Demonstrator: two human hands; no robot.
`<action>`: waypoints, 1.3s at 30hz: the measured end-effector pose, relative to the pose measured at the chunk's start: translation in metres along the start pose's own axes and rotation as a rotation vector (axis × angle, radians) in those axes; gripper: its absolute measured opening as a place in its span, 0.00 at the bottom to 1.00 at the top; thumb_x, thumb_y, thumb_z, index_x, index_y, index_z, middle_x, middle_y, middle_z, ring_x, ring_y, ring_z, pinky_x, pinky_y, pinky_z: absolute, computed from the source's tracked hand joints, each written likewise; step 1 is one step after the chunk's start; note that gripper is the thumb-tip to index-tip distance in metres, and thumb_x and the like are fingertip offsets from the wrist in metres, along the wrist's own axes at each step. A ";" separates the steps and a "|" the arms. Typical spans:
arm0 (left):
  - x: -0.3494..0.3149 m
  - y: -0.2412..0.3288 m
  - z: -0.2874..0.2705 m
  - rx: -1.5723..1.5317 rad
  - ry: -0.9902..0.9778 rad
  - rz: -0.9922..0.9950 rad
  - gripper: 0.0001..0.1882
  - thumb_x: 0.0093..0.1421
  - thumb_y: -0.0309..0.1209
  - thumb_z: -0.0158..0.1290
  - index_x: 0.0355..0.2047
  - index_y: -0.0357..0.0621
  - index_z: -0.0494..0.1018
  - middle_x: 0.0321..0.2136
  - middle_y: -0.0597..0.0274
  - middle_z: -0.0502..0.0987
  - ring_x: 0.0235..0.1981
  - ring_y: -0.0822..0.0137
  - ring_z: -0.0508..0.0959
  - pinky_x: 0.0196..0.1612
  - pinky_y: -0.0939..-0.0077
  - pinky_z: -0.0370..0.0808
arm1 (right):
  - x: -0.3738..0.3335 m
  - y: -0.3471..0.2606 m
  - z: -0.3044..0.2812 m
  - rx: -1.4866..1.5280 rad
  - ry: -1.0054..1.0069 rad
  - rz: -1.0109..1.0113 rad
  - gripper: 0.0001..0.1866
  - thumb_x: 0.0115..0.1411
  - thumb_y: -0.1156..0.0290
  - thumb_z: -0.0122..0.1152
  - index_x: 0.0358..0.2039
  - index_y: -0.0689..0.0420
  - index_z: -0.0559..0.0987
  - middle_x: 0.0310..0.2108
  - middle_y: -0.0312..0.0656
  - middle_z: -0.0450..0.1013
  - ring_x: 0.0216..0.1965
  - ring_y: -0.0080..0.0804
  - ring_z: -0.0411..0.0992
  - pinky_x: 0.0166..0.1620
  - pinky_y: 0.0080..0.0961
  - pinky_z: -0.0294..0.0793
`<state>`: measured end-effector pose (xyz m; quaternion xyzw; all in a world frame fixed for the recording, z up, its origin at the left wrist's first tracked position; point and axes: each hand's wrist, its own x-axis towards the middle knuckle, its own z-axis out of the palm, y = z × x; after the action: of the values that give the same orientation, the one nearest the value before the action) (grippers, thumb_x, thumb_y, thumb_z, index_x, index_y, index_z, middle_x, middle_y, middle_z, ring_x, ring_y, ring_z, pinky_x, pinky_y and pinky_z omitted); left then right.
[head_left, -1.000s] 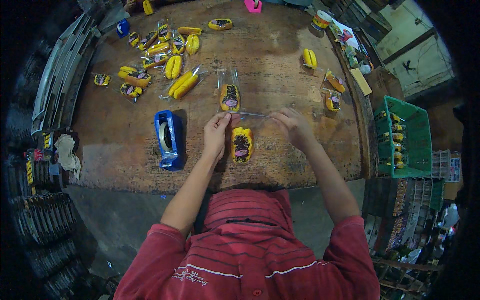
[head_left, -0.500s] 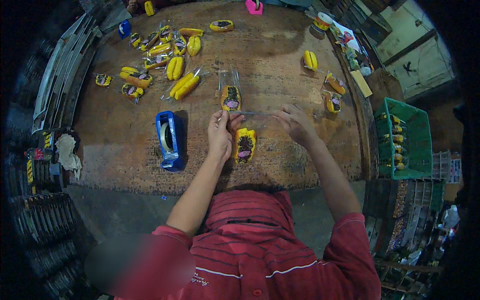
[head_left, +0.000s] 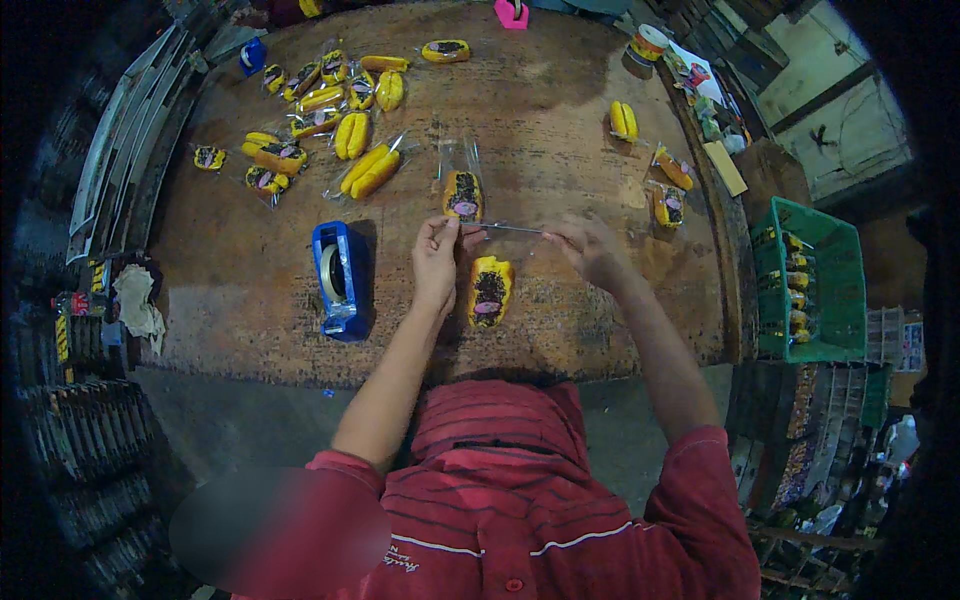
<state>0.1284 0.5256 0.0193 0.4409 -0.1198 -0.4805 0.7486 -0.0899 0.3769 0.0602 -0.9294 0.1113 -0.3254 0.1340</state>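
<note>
A blue tape dispenser (head_left: 338,280) and a green crate (head_left: 812,282) flank the wooden table (head_left: 560,130).

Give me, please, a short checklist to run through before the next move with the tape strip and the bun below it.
1. Tape strip stretched between left hand and right hand: ok.
2. Bun lying under the strip, between the hands: ok.
3. Bun's bag mouth folded shut: cannot tell.
4. Strip free of twists: cannot tell, too thin.
5. Dispenser beside the left hand: ok.
6. Second bun apart from the strip: not ok, it lies just above.
</note>
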 end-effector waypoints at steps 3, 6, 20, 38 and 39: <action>0.002 0.027 -0.008 0.864 -0.169 0.344 0.10 0.71 0.35 0.51 0.40 0.39 0.72 0.32 0.61 0.79 0.32 0.72 0.76 0.37 0.74 0.73 | 0.010 0.000 -0.017 0.275 -0.696 0.804 0.11 0.66 0.61 0.62 0.42 0.55 0.83 0.39 0.44 0.78 0.40 0.35 0.75 0.45 0.36 0.74; 0.003 0.058 -0.013 1.053 -0.317 0.268 0.16 0.71 0.38 0.51 0.34 0.36 0.73 0.26 0.67 0.75 0.28 0.75 0.67 0.34 0.73 0.69 | 0.015 -0.014 -0.041 0.633 -0.532 0.996 0.13 0.67 0.58 0.61 0.42 0.54 0.83 0.39 0.44 0.79 0.40 0.32 0.76 0.44 0.35 0.74; -0.030 0.192 0.066 1.235 -0.417 0.227 0.26 0.72 0.45 0.48 0.26 0.32 0.70 0.15 0.61 0.62 0.21 0.73 0.62 0.26 0.65 0.63 | 0.062 -0.080 -0.156 -0.041 -0.210 0.395 0.12 0.67 0.65 0.60 0.33 0.61 0.80 0.31 0.46 0.75 0.33 0.40 0.73 0.38 0.36 0.71; 0.034 0.304 0.216 0.972 -0.422 0.461 0.26 0.71 0.46 0.50 0.20 0.40 0.68 0.17 0.74 0.64 0.23 0.81 0.60 0.24 0.73 0.58 | 0.221 -0.056 -0.298 0.153 -0.095 0.381 0.21 0.70 0.55 0.58 0.29 0.61 0.81 0.20 0.29 0.67 0.24 0.15 0.60 0.27 0.21 0.58; 0.033 0.301 0.217 0.935 -0.397 0.483 0.26 0.71 0.45 0.50 0.20 0.40 0.68 0.17 0.75 0.63 0.22 0.81 0.60 0.24 0.73 0.59 | 0.215 -0.059 -0.294 0.155 -0.057 0.383 0.21 0.70 0.55 0.58 0.29 0.61 0.81 0.20 0.29 0.66 0.23 0.15 0.60 0.27 0.21 0.57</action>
<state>0.1993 0.4253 0.3708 0.5871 -0.5561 -0.2650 0.5253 -0.1052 0.3168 0.4240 -0.8871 0.2567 -0.2750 0.2676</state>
